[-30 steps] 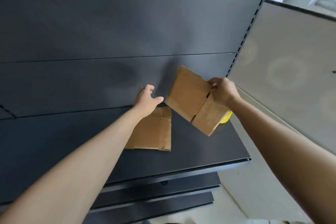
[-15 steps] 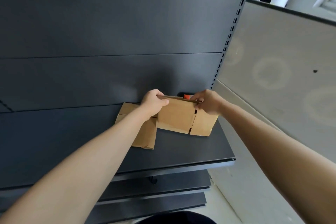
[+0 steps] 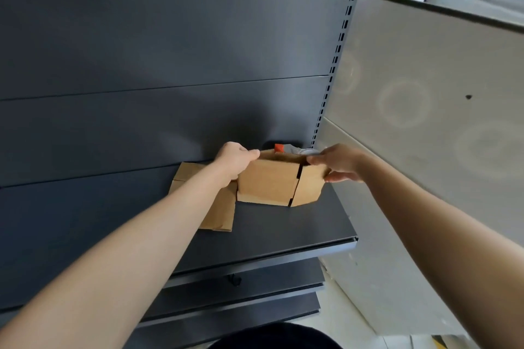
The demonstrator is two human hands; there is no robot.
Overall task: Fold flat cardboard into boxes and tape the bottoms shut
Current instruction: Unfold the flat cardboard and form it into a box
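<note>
1. The left hand [image 3: 235, 160] had its fingers curled over the top left edge of the cardboard box [image 3: 266, 183] and gripped it firmly.
2. The right hand [image 3: 337, 163] held the box's top right corner, with the fingers hooked over the rim and the thumb pressed against the side panel below.
3. The box stood between the two hands, only partly opened. Its top mouth gaped a little, and a dark slit separated the wide front panel from a narrower one to its right.
4. The step in hand looked like squaring the flattened blank into a tube. No bottom flaps appeared folded, and no tape showed.
5. The next move would call for spreading the edges until the corners squared, then turning the box over to fold the bottom flaps. The board would likely spring back, so one hand should hold it.
6. Left of the box, partly under the left wrist, lay flat cardboard [image 3: 219, 217].
7. Just behind the box sat an orange-tipped object [image 3: 279, 147], possibly the tape dispenser but mostly hidden.
8. Beneath the box lay the dark shelf [image 3: 283, 238], and to the box's right rose a slotted upright [image 3: 336, 65].
</note>
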